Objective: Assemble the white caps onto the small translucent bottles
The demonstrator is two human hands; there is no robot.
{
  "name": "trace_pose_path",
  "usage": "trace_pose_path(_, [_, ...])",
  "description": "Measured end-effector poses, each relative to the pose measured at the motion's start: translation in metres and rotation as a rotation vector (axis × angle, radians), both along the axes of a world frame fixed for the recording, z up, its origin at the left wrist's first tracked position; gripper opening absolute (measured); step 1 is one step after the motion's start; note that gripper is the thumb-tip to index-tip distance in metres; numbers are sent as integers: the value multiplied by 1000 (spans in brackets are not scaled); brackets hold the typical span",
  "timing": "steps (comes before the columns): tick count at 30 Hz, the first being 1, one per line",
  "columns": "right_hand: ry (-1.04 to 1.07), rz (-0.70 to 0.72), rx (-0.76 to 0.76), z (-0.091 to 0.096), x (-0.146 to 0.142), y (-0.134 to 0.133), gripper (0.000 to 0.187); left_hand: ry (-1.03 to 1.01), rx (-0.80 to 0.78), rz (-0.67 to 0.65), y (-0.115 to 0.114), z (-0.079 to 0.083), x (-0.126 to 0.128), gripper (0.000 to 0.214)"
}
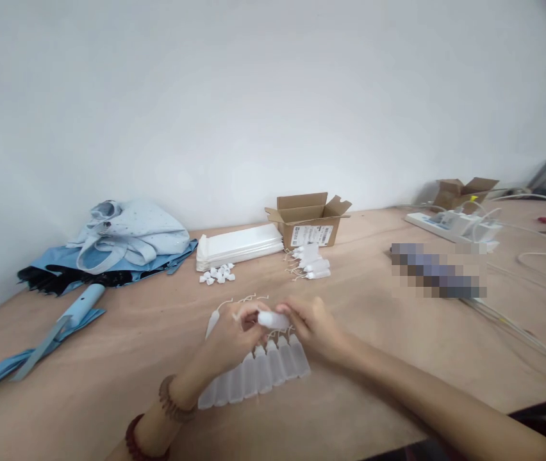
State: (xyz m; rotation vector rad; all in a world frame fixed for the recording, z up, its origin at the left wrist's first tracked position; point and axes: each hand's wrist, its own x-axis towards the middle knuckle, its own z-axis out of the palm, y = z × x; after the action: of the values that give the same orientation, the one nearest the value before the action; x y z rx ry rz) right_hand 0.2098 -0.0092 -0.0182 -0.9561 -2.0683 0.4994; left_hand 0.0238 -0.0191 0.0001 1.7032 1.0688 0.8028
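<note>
A small translucent white plastic bottle [273,320] is held sideways between my two hands above the table. My left hand [238,333] is closed around its left end, and my right hand [315,325] pinches its right end. Beneath them lies a row of several similar bottles [263,373], side by side, with thin white cords at their necks. My left hand and forearm hide part of that row. Farther back, a small heap of white caps [218,274] rests near a second cluster of bottles with cords [312,261].
Behind the caps lies a white flat stack [239,246], beside an open cardboard box [309,221]. At left are a blue umbrella [85,304] and a pale cloth bag [133,234]. A power strip [450,227], cables and another box [465,192] occupy the right.
</note>
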Motion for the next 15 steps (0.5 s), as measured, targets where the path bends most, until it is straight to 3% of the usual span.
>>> trace_pose_path(4, [71, -123, -16, 4, -2, 4, 31, 4, -75, 23, 5, 3, 5, 26])
trace_pose_path(8, [202, -274, -3, 43, 23, 9, 36, -87, 36, 201, 13, 31, -6, 24])
trace_pose_path(10, [249, -326, 37, 63, 40, -4, 35, -162, 95, 300, 5, 51, -17, 24])
trace_pose_path(12, [166, -209, 16, 73, 49, -32, 40, -150, 132, 333, -11, 67, -27, 23])
trace_pose_path(13, [81, -77, -59, 72, 49, -50, 40, -121, 121, 329, -20, 70, -31, 23])
trace_pose_path(15, [42, 66, -55, 60, 39, -89, 34, -49, 31, 296, -37, 70, -36, 25])
